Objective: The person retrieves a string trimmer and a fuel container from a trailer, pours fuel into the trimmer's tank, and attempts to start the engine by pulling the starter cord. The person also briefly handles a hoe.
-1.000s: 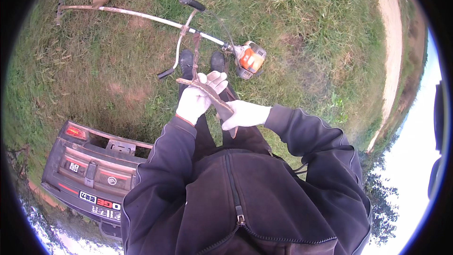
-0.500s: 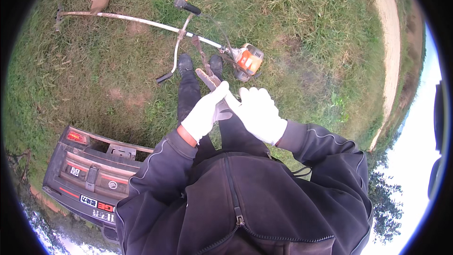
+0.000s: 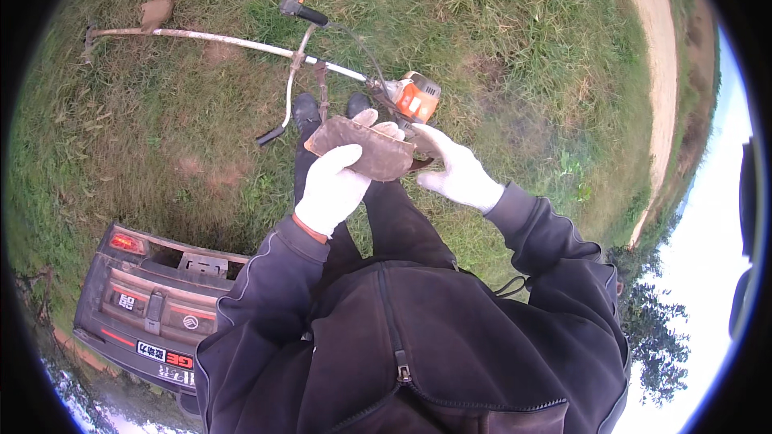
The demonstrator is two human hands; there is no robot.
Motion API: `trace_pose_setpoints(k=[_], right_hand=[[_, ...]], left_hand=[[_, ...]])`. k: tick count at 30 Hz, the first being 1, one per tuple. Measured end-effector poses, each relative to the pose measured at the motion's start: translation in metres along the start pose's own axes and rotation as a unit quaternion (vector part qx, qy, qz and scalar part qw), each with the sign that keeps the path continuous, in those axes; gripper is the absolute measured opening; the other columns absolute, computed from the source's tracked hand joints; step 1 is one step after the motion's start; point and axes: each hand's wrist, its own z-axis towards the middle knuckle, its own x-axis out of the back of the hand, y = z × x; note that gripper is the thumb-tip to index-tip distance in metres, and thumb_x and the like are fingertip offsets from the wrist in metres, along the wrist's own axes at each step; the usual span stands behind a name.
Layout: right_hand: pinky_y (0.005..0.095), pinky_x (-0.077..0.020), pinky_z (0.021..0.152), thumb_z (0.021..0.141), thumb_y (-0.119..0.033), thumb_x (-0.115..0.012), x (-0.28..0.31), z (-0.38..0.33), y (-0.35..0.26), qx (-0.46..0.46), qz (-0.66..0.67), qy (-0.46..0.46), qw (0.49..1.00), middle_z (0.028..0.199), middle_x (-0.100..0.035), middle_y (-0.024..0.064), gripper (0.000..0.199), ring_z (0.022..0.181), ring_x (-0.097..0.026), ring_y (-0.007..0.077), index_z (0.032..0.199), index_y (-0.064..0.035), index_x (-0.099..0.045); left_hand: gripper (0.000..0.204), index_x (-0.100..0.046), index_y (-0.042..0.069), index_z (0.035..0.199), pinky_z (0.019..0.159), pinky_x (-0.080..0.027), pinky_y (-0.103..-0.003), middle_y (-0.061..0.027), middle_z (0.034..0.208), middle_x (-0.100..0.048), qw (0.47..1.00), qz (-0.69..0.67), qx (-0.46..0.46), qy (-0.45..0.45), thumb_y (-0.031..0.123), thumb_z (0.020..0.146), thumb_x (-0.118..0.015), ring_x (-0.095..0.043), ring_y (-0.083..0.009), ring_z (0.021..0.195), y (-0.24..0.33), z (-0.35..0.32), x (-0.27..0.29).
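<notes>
A brown padded shoulder strap [image 3: 371, 153], worn and dusty, is spread out in front of my legs. My left hand [image 3: 334, 185], in a white glove, is closed on it, thumb on top and fingertips showing past its far edge. My right hand [image 3: 462, 177], gloved too, is at the pad's right end, thumb and fingers apart around a dark narrow strap; whether they touch it I cannot tell. Beyond my feet a brush cutter [image 3: 229, 40] lies on the grass, with an orange and white engine [image 3: 418, 99]. A strap [image 3: 323, 84] hangs from its shaft toward the pad.
At the lower left stands the dark rear of a vehicle [image 3: 153, 305] with a red tail light [image 3: 127, 243]. The brush cutter's handlebar [image 3: 288, 88] reaches close to my boots [image 3: 305, 108]. A pale dirt track [image 3: 655, 72] runs along the right. Trees [image 3: 655, 337] stand beyond.
My hands were close together over a narrow folded view of the strap pad. Now its broad face is turned up in my left hand, and my right hand has moved right and apart.
</notes>
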Motion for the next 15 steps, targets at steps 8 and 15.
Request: trace_pose_setpoints(k=[8, 15], right_hand=[[0.0464, -0.0448, 0.129, 0.114, -0.025, -0.063, -0.052, 0.013, 0.092, -0.021, 0.202, -0.009, 0.979, 0.16, -0.062, 0.0169, 0.054, 0.149, -0.06, 0.0315, 0.164, -0.0083, -0.052], [0.0477, -0.0556, 0.108, 0.105, -0.025, -0.068, -0.102, 0.156, 0.084, -0.041, -0.144, -0.191, 0.97, 0.134, -0.073, 0.0199, 0.042, 0.125, -0.071, 0.0356, 0.144, -0.0089, -0.064]], left_hand=[[0.075, -0.037, -0.001, 0.172, 0.134, -0.04, -0.053, -0.0236, 0.163, -0.058, 0.994, 0.057, 0.035, -0.088, 0.006, 0.104, -0.071, -0.056, -0.0376, 0.154, -0.029, 0.022, -0.04], [0.06, -0.062, 0.0, 0.156, 0.12, -0.052, -0.043, -0.0186, 0.148, -0.071, 0.668, 0.692, -0.2, -0.187, 0.039, 0.111, -0.071, -0.068, -0.0363, 0.139, 0.034, 0.094, -0.082]])
